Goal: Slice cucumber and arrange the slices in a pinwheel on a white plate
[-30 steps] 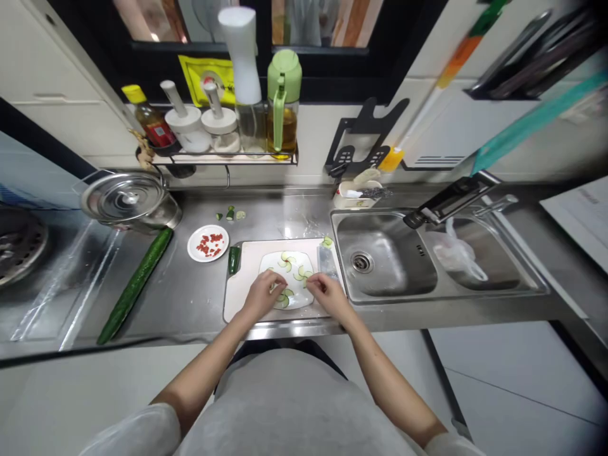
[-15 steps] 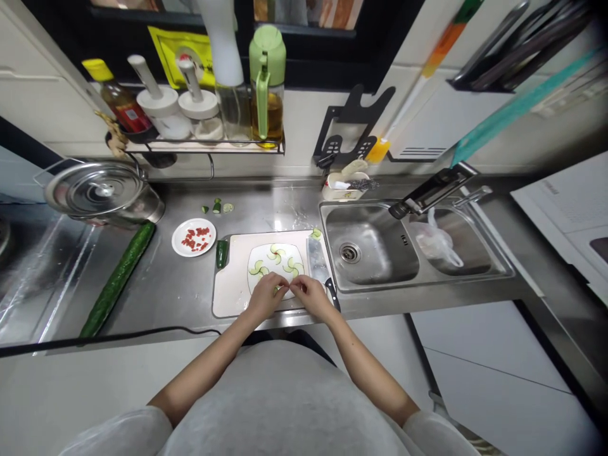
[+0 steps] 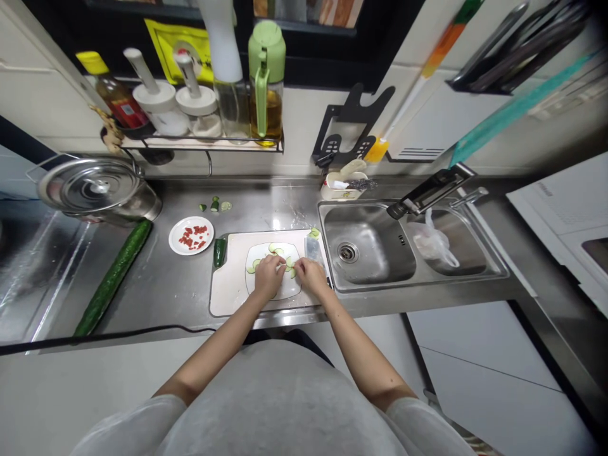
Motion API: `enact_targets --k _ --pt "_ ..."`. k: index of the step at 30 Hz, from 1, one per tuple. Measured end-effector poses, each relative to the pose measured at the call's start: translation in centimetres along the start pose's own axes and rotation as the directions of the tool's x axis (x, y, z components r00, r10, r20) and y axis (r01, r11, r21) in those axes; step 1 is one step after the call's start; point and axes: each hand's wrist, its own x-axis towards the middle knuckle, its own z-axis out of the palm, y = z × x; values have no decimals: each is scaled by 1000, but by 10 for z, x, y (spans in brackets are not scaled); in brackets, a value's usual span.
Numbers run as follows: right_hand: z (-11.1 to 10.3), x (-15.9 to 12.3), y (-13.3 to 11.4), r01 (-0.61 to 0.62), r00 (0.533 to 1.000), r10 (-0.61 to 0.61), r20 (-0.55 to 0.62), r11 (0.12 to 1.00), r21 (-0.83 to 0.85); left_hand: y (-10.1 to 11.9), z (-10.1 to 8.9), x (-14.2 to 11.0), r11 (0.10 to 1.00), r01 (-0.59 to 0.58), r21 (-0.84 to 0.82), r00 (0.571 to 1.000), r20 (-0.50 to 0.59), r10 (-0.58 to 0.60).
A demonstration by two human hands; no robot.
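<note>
A white plate (image 3: 291, 290) with several thin cucumber slices (image 3: 255, 263) lies on a white cutting board (image 3: 232, 288) at the counter's front edge. My left hand (image 3: 268, 277) rests over the plate's middle, fingers bent and pinched on the slices. My right hand (image 3: 310, 276) is at the plate's right rim, fingertips curled toward the left hand. What each pinch holds is too small to make out. A knife (image 3: 313, 250) lies on the board's right side, partly under my right hand. A short cucumber piece (image 3: 219, 252) sits at the board's left edge.
A small plate of red chili bits (image 3: 191, 235) and a whole cucumber (image 3: 114, 276) lie left of the board. A lidded steel pot (image 3: 95, 189) stands far left. The sink (image 3: 370, 252) is right of the board. Bottles fill a wall rack (image 3: 199, 144). A black cable (image 3: 118, 334) runs along the front.
Both hands moved up from the plate's near edge to its middle, covering more of the slices. The camera tilted slightly.
</note>
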Motion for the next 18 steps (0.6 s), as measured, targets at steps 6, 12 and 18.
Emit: enact_targets --k 6,12,18 --pt "5 6 -1 17 999 -15 29 998 -65 8 5 8 993 64 102 997 24 -67" --pt "6 10 -3 20 998 -14 54 994 -107 12 10 12 984 57 167 997 40 -65" --pt "9 11 -3 41 999 -35 42 986 -162 12 12 14 983 48 176 997 49 -58"
